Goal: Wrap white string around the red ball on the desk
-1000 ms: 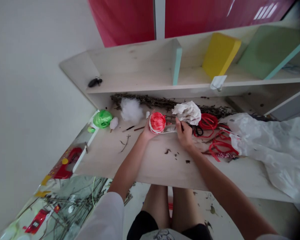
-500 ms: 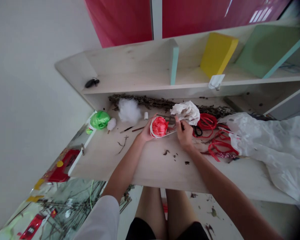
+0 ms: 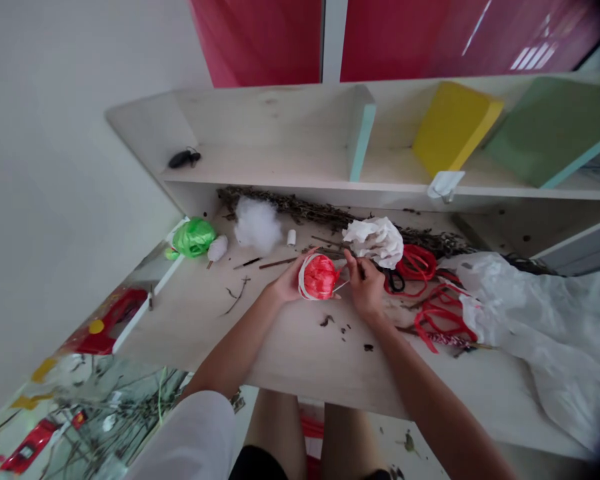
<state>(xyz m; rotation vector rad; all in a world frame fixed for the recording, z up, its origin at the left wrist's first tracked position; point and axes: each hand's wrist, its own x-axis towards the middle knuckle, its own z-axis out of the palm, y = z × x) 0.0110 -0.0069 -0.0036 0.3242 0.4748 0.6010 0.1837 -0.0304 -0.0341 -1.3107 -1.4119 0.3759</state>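
Note:
My left hand cups a ball wrapped in red and white ribbon from its left side. My right hand pinches a thin white strip that runs from the ball. Just beyond that hand lie black-handled scissors and a crumpled white tissue. Loops of red cord lie to the right. Farther left are a green plastic ball, a wad of white cotton and a small white spool.
A line of dried twigs runs along the back of the pale wooden desk. A white plastic sheet spreads over the right side. Shelves with a yellow block stand above. Branches lie on the floor at lower left.
The ribbon ball and both hands have shifted slightly toward me. The ball has turned a little, showing more white band at its left. The view has also tilted.

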